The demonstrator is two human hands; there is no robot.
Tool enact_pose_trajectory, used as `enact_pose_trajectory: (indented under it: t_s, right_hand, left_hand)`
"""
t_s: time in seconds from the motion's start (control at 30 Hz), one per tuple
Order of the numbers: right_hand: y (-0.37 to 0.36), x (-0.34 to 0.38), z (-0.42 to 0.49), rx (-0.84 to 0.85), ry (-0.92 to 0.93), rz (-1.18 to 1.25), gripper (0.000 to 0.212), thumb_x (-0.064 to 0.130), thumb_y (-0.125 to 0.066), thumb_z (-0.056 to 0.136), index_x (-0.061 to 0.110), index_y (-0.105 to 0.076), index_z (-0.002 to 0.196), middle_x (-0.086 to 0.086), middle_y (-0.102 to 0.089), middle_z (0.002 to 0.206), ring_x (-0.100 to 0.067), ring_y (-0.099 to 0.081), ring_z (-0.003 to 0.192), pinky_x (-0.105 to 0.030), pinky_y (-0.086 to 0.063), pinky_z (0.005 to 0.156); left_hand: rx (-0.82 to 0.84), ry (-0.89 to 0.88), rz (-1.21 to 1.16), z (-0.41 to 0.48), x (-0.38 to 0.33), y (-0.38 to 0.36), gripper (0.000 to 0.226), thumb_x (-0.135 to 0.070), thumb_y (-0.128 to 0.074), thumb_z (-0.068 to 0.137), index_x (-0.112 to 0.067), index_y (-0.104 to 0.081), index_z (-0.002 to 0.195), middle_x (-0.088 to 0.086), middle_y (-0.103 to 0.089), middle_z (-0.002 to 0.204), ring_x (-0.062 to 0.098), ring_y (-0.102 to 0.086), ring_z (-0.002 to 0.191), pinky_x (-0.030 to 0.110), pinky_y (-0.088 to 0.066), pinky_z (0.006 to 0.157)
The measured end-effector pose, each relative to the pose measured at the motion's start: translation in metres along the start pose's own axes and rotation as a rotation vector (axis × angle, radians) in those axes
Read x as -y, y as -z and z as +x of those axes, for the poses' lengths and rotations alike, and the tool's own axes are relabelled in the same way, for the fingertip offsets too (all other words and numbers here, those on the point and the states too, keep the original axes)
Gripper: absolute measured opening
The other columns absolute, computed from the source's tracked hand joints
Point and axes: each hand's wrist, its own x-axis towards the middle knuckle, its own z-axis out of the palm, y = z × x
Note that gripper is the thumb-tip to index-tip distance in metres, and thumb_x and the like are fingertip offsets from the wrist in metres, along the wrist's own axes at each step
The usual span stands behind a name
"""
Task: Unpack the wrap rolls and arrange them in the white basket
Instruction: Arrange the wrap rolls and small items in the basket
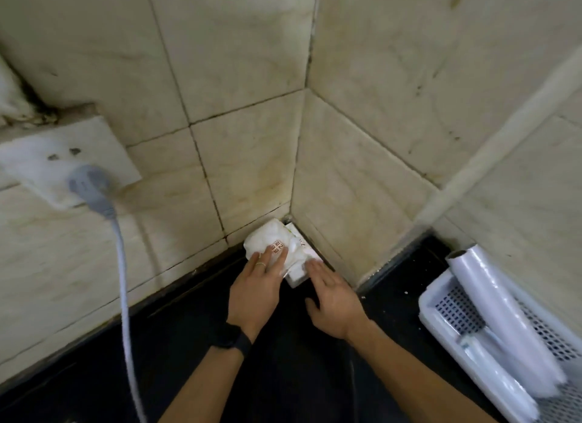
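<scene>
Two bare hands press crumpled white packaging [277, 249] into the tiled corner of a dark counter [189, 344]; the left hand [255, 290] lies flat on it, fingers spread, while the right hand [333, 299] rests open just beside it, gripping nothing. Well to the right of the corner, wrap rolls [500, 315] lie in the white basket [441, 325].

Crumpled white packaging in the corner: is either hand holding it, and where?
Both flat hands press it: left hand atop the crumpled white packaging, right hand on its near edge.
</scene>
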Motion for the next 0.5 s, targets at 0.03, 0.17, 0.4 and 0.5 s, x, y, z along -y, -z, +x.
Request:
enact_pose_trajectory:
  t_s: [0.03, 0.17, 0.4, 0.5]
  right_hand:
    - [-0.007, -0.004, -0.026, -0.029, -0.038, 0.046, 0.079, 0.037, -0.050, 0.096, 0.016, -0.010, 0.161, -0.001, -0.010, 0.169, -0.017, -0.009, 0.155, -0.032, -0.010, 0.126]
    - [-0.050, -0.034, -0.125, 0.099, -0.344, 0.026, 0.080, 0.058, -0.036, 0.095, 0.023, -0.006, 0.161, -0.001, 0.004, 0.169, -0.017, 0.006, 0.155, -0.035, -0.003, 0.124]
    - [-0.102, -0.067, -0.216, 0.274, -0.523, 0.024, 0.079, 0.081, -0.007, 0.086, 0.048, 0.039, 0.142, 0.011, 0.048, 0.153, -0.022, 0.043, 0.142, -0.064, 0.011, 0.116]
    - [-0.103, -0.071, -0.215, 0.310, -0.520, 0.045, 0.079, 0.081, -0.006, 0.086, 0.049, 0.043, 0.138, 0.012, 0.050, 0.150, -0.022, 0.046, 0.140, -0.064, 0.015, 0.114]
  left_hand:
    - [0.023, -0.013, 0.033, 0.005, -0.007, -0.002, 0.056, -0.026, -0.043, 0.104, -0.035, -0.024, 0.156, -0.001, -0.030, 0.162, 0.026, -0.034, 0.146, 0.037, -0.046, 0.106]
    - [0.162, -0.070, 0.195, 0.026, -0.033, -0.015, 0.058, -0.027, -0.043, 0.103, -0.034, -0.021, 0.156, 0.003, -0.026, 0.162, 0.030, -0.033, 0.142, 0.041, -0.048, 0.101]
    - [0.256, 0.020, 0.203, 0.030, -0.051, -0.043, 0.066, -0.037, -0.047, 0.100, -0.031, -0.015, 0.157, 0.005, -0.011, 0.165, 0.040, -0.021, 0.143, 0.049, -0.047, 0.099]
    - [0.262, 0.001, 0.199, 0.028, -0.048, -0.039, 0.071, -0.038, -0.047, 0.099, -0.028, -0.010, 0.159, 0.005, -0.007, 0.167, 0.041, -0.018, 0.146, 0.054, -0.037, 0.109]
